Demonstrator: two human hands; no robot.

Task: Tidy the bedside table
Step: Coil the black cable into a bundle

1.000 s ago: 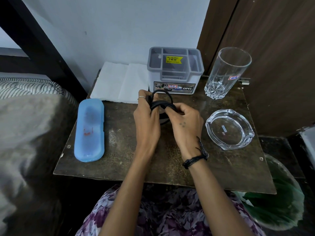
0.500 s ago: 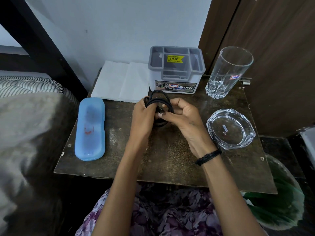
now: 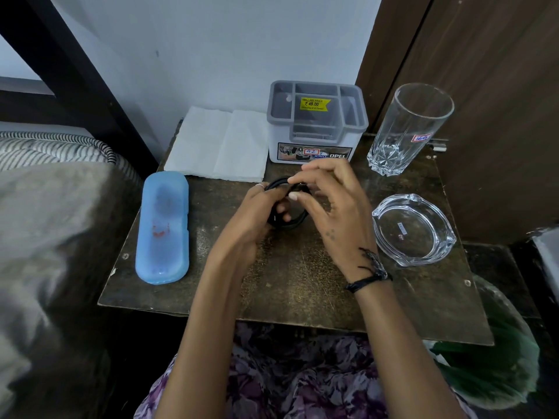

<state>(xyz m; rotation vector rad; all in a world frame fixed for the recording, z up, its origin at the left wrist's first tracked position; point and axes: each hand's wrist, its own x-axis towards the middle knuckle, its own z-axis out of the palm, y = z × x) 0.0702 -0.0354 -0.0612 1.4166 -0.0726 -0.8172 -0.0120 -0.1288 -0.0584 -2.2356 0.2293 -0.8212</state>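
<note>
A coiled black cable [image 3: 292, 222] is held just above the middle of the dark bedside table [image 3: 302, 285]. My left hand [image 3: 251, 219] grips the coil from the left, fingers curled through the loop. My right hand [image 3: 332, 207] pinches the cable's end at the top of the coil between thumb and forefinger, its other fingers spread. A grey compartment organiser [image 3: 316, 122] stands right behind the hands.
A blue plastic case [image 3: 163, 228] lies at the table's left side, a folded white napkin [image 3: 220, 143] at the back left. A tall drinking glass [image 3: 408, 128] stands back right, a glass ashtray [image 3: 413, 229] in front of it. A bed lies left, a green bin lower right.
My right hand has turned and opened its outer fingers, moving from wrapping over the coil to pinching the cable end on top. The coil stays in my left hand.
</note>
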